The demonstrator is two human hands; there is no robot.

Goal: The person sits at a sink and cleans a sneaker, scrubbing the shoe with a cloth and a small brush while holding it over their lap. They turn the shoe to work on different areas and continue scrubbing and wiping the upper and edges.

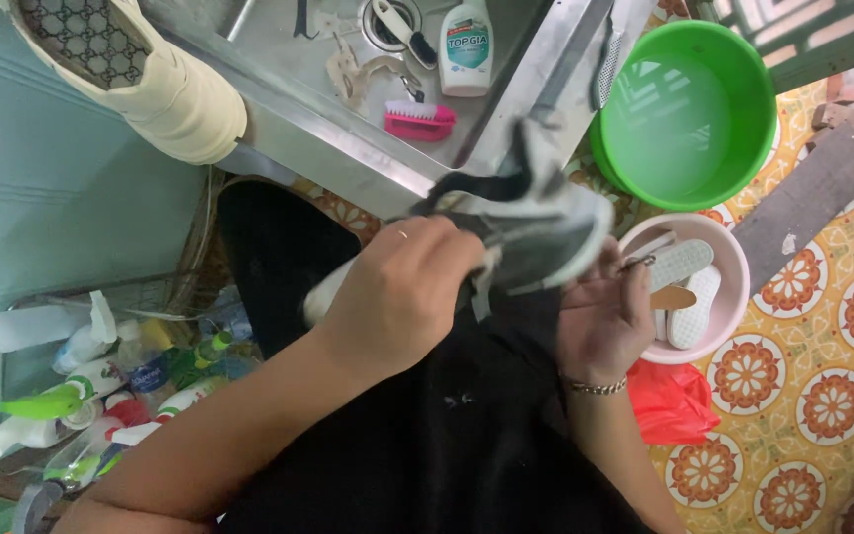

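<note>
My left hand is closed over the heel end of a grey sneaker with a white sole, held above my lap. My right hand sits under the shoe's toe side, fingers pinching a thin lace end beside it. The shoe is blurred. Behind it a steel sink holds a pink scrub brush and a white bottle.
A green plastic basin stands right of the sink. A pink bowl holds white insoles. A red bag lies on the patterned floor tiles. Spray bottles crowd a wire rack at left. A cream shoe rests on the sink edge.
</note>
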